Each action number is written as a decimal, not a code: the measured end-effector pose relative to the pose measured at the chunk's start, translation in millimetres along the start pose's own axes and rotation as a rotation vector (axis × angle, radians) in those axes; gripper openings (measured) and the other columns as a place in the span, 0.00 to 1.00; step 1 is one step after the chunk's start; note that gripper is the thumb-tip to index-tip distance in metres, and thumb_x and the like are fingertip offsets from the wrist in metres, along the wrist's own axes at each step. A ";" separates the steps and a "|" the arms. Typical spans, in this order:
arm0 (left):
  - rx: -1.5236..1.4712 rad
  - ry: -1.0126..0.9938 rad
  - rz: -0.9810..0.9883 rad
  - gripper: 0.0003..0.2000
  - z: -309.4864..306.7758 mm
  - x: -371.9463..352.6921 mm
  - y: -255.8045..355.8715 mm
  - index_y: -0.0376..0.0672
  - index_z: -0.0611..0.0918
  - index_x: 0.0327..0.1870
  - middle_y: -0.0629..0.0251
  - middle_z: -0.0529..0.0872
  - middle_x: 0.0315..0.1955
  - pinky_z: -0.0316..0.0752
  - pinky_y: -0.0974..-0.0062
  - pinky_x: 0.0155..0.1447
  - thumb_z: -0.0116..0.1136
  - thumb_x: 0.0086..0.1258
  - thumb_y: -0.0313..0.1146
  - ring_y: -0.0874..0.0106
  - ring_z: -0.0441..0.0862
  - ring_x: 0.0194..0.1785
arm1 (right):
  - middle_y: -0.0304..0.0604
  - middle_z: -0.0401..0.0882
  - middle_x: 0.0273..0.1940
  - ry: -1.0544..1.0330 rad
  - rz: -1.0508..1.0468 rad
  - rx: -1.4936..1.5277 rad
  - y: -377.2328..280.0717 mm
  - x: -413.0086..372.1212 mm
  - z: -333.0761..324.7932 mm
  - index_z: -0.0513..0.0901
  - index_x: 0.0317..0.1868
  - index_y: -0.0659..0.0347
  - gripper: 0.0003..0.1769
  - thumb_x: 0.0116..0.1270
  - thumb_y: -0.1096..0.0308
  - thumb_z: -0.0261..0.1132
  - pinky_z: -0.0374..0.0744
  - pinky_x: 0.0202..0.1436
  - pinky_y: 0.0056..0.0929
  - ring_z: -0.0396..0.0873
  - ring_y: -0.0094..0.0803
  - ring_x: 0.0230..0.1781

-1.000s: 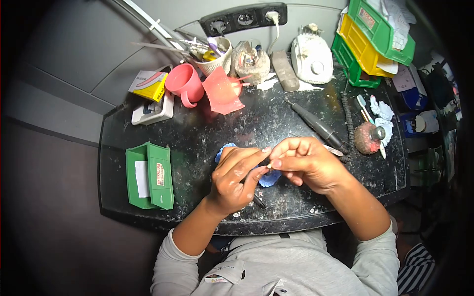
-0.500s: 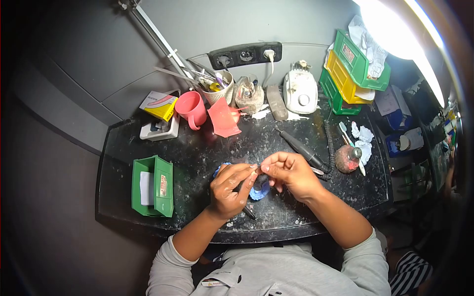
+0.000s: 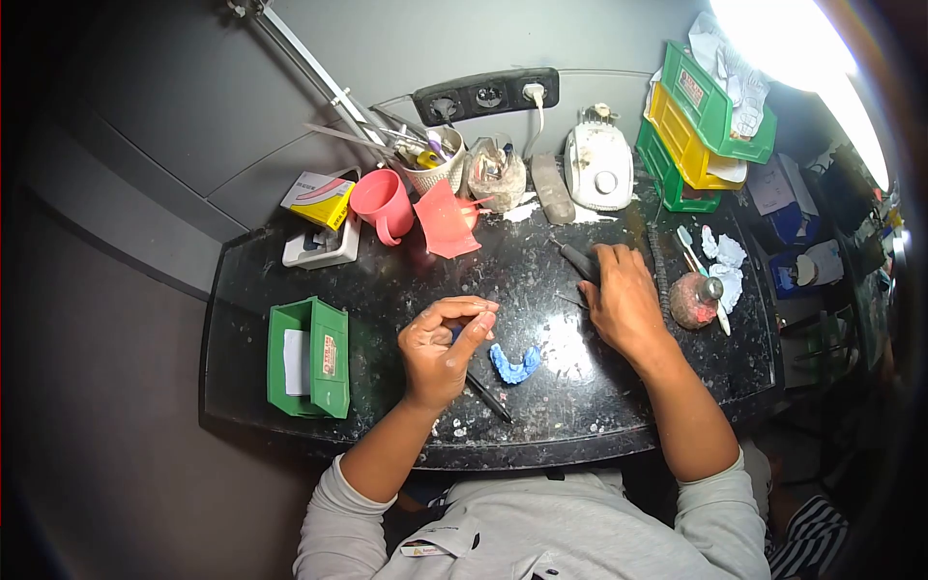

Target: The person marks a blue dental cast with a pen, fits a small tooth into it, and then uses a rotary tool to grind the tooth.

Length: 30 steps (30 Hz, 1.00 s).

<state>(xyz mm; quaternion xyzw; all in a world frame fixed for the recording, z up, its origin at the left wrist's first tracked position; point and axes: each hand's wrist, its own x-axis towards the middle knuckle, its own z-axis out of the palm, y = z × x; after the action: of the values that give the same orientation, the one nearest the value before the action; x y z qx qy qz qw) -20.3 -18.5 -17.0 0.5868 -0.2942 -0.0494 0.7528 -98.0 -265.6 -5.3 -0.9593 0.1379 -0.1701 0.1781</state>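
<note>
My left hand (image 3: 448, 350) is closed in a pinch above the table, thumb against fingertips; whatever it holds is too small to make out. Just right of it lies a blue horseshoe-shaped dental arch piece (image 3: 515, 365). Another bit of blue shows behind the left hand, mostly hidden. A black pen (image 3: 490, 398) lies below that hand. My right hand (image 3: 626, 302) is closed over a dark rotary handpiece (image 3: 578, 261), which still lies on the table with its tip pointing to the back left. By the right thumb lies a thin metal tool (image 3: 572, 301), partly covered.
A green bin (image 3: 333, 362) stands at left. Along the back are a pink mug (image 3: 382, 205), a pink sheet (image 3: 447, 220), a tool cup (image 3: 437, 174) and a white control unit (image 3: 599, 164). A stained bottle (image 3: 692, 302) stands right, near stacked bins (image 3: 691, 130) and a bright lamp.
My right hand has left the left hand's fingertips and moved right and back onto the handpiece. My left hand stays pinched, and the blue arch piece is now uncovered.
</note>
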 end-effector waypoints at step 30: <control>0.140 0.020 -0.081 0.07 -10.8 10.1 -7.9 0.33 0.91 0.48 0.65 0.92 0.38 0.79 0.83 0.40 0.72 0.72 0.19 0.82 0.84 0.35 | 0.59 0.82 0.53 -0.083 -0.066 -0.076 1.9 -3.9 3.0 0.82 0.55 0.69 0.20 0.68 0.68 0.74 0.80 0.62 0.51 0.81 0.56 0.58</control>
<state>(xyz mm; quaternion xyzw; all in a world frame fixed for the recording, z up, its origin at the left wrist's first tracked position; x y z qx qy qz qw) -4.5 -16.0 -21.8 0.6497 -0.2656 -0.0531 0.7103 -100.7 -265.2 -9.8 -0.9756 0.1048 -0.1308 0.1415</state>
